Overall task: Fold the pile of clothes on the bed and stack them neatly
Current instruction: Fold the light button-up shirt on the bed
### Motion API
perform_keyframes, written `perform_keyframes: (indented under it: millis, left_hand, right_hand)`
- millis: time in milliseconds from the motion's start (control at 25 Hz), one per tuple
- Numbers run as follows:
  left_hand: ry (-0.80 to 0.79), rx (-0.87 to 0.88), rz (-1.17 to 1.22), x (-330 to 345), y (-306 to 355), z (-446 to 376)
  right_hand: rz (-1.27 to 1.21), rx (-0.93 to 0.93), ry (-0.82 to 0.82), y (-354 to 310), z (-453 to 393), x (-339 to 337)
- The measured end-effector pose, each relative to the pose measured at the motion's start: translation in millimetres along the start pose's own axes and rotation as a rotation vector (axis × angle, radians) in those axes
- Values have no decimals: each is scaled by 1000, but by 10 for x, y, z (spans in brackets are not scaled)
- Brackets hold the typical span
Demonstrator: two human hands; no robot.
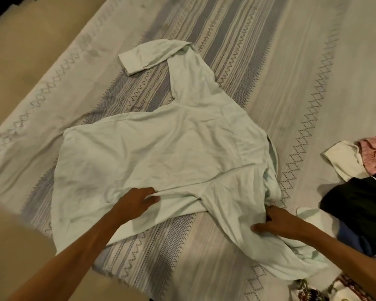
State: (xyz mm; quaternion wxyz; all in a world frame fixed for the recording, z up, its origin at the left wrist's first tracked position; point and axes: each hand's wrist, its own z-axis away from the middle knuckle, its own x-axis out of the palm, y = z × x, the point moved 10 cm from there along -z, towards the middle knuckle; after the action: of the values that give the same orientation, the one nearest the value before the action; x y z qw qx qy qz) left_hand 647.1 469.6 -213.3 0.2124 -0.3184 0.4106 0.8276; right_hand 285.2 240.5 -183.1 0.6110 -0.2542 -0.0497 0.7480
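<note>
The pale shirt (pixel 161 148) lay spread on the bed (pixel 291 61). The left hand (pixel 137 202) pinched a fold; the right hand (pixel 274 222) gripped its near-right sleeve. Uneven pulling could skew the fold.

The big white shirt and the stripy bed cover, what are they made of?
The white shirt looks like thin woven cloth, maybe cotton: matte, soft and full of small creases where the left hand and right hand pinch it. The bed cover looks like thicker woven fabric, with zigzag and diamond patterns that seem woven in. Exact fibres cannot be told.
</note>
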Motion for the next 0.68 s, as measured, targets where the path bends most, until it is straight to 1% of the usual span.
perform_keyframes:
  millis: [40,120,200,240,320,440,480,520,560,600,640,680]
  left_hand:
    - [38,-12,7,-31,-92,44]
    - [85,-30,20,-70,-217,93]
    - [115,-27,-4,-84,-228,109]
    - [126,-26,-26,-88,-201,97]
    - [164,-42,-58,-140,-132,56]
    - [224,-43,-51,-269,-158,24]
    - [227,-31,-29,-293,-200,32]
    - [205,-30,2,-301,-248,45]
    - [150,-38,24,-301,-286,62]
    - [77,-54,28,-293,-336,94]
    - [0,-73,10,-286,-418,129]
    - [-72,-84,-7,-286,-501,173]
  right_hand:
    - [-25,-6,15,-37,24,-11]
    - [-237,13,14,-188,96,-101]
    - [-480,42,-73,-454,184,-160]
    - [-559,44,-74,-587,210,-266]
    - [-731,46,-8,-817,238,-593]
    - [-1218,-12,93,-1118,158,-1083]
    - [-1273,-27,128,-1155,120,-1193]
    - [-1189,-50,156,-1187,86,-1262]
    - [-1040,-39,187,-1155,71,-1273]
    - [-833,6,192,-1072,60,-1220]
    - [-677,52,131,-1001,44,-1083]
    - [-598,58,48,-941,59,-944]
